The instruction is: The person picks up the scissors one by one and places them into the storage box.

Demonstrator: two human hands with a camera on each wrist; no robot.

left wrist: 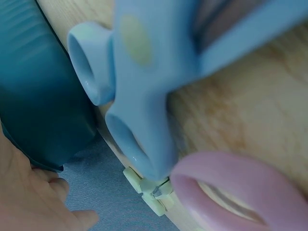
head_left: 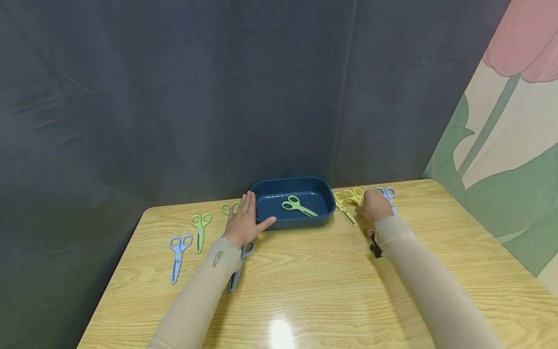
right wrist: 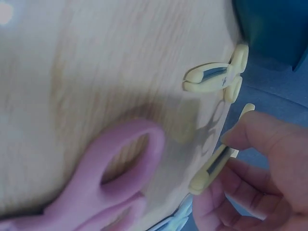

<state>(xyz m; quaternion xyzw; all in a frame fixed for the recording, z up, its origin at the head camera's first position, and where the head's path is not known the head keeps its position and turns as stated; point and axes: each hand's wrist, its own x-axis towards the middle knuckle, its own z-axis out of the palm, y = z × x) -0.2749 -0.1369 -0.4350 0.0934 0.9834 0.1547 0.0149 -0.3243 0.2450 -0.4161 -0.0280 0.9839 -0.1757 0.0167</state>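
Note:
My right hand (head_left: 376, 206) pinches a pair of yellow scissors (head_left: 355, 194) between thumb and fingers. In the right wrist view those scissors (right wrist: 211, 168) are raised off the table, their shadow below. A second yellow pair (head_left: 345, 209) lies beside the dark blue bin (head_left: 296, 223). Inside the bin rests one green pair (head_left: 298, 206). My left hand (head_left: 241, 224), fingers straight, touches the bin's left end. Blue scissors (head_left: 237, 271) lie under the left forearm, with pink scissors (left wrist: 231, 183) near them in the left wrist view. Another pink pair (right wrist: 120, 159) lies near my right wrist.
At the left lie blue scissors (head_left: 178, 257), green scissors (head_left: 200, 232) and another green pair (head_left: 226, 208) partly behind my left hand. Light blue scissors (head_left: 388, 195) lie just right of my right hand. A dark curtain (head_left: 283, 97) hangs behind the wooden table (head_left: 314, 291).

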